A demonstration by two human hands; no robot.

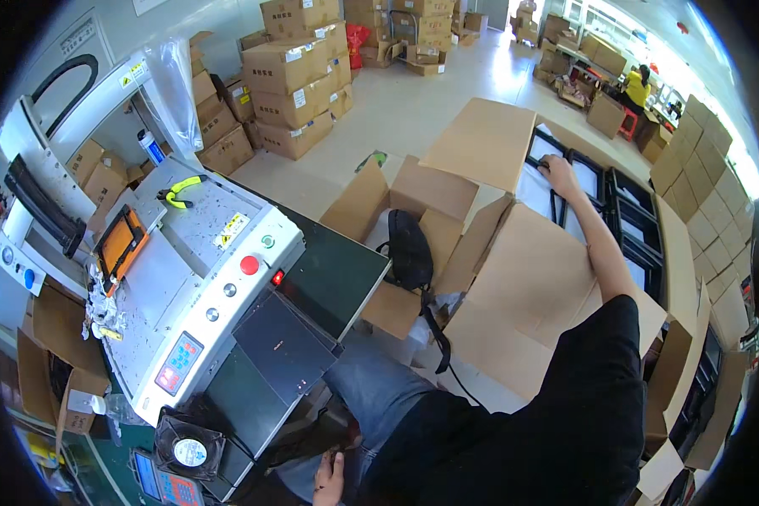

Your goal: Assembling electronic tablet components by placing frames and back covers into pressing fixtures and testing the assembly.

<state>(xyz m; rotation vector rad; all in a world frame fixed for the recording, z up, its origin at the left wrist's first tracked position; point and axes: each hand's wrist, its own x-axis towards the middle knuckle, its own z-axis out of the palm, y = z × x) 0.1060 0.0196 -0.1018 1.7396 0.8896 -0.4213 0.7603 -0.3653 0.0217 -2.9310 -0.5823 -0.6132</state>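
Observation:
My right hand [558, 175] reaches into a large open carton at the right, its fingers curled on the edge of a black frame [555, 202]. More black frames [637, 221] stand in the same carton, with white sheets between some of them. Down by my thigh rests my left hand [329, 481], its fingers stretched out and nothing seen in them. A dark flat panel [284, 346] lies near me on the green bench, in front of a white machine [219, 295] with buttons and a keypad. On the machine bed sits an orange-and-black fixture [121, 250].
Yellow-handled pliers [177, 194] lie on the machine. A smaller open carton [358, 211] holds a black bag [410, 249] whose strap hangs out. A fan [190, 447] stands at the bench's near end. Stacked cartons [291, 84] rise behind. A person in yellow [635, 88] sits far off.

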